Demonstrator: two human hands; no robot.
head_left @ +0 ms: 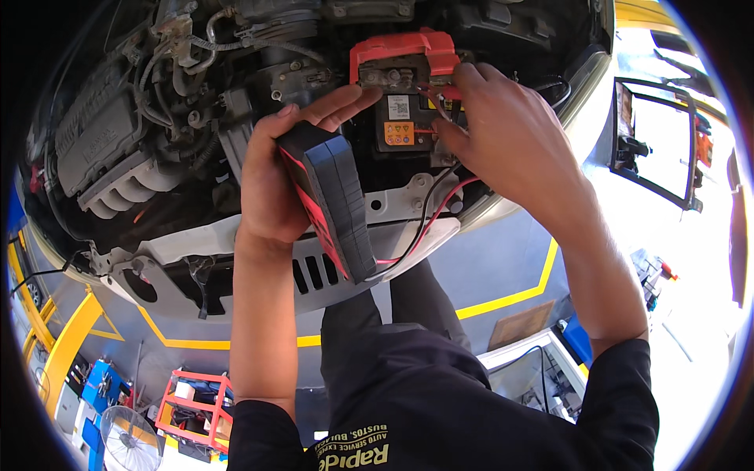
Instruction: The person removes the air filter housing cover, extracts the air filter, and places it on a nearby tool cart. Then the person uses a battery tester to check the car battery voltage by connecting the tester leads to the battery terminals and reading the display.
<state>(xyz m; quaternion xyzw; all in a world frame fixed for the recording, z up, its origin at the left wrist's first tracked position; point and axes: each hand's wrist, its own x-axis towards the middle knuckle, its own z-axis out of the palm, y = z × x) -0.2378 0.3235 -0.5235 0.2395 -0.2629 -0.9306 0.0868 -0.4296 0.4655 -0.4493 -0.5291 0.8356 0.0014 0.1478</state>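
My left hand (271, 180) is closed round a black-and-red handheld battery tester (338, 212), its ribbed dark edge tilted up toward me and its screen out of sight. A red and a black lead (428, 224) loop from the tester's lower end up to the right. Over the car battery (400, 143), my right hand (506, 133) is bent down with its fingers pinched on a red clamp (452, 93), close to the metal terminal bracket (393, 77). My fingers partly hide the clamp's jaws. A red plastic terminal cover (408, 49) rises behind the battery.
The engine (110, 141) with its dark cover lies left of the battery. In front runs the pale front crossmember (196, 228). On the floor are a red cart (196, 412), a fan (132, 439) and yellow lines (510, 298). A black frame (656, 141) stands right.
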